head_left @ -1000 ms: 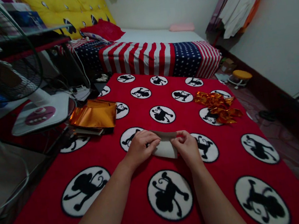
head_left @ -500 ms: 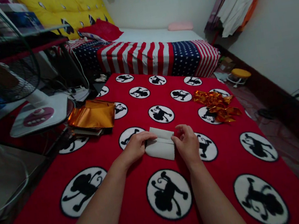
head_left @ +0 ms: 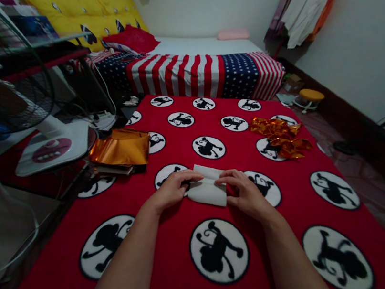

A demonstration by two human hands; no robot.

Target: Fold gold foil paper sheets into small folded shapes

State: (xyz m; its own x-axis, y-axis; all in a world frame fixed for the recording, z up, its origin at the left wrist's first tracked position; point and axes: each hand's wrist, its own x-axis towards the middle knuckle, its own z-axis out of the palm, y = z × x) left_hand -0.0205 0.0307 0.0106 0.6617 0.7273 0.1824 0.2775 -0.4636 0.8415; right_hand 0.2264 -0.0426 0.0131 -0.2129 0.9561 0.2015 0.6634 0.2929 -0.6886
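Observation:
A folded sheet of pale paper (head_left: 207, 196) lies on the red cloth (head_left: 175, 268) patterned with black monkeys in white circles. My left hand (head_left: 173, 189) holds the paper's left side, its fingers reaching over the top face. At the right side, my right hand (head_left: 245, 192) grips the paper, with fingers across the upper part and the thumb at the edge. A fold line runs across the paper between the hands. The fingertips partly hide its side edges.
Orange foil sheets (head_left: 124, 147) are stacked at the left, over other sheets. Crumpled or folded orange foil pieces (head_left: 279, 134) lie at the right. A fan base (head_left: 53, 146) stands at the left, and a bed (head_left: 185, 75) is behind.
My right hand has turned and brought its fingers inward over the paper's right part. The left hand has barely moved, and the paper stays in nearly the same place.

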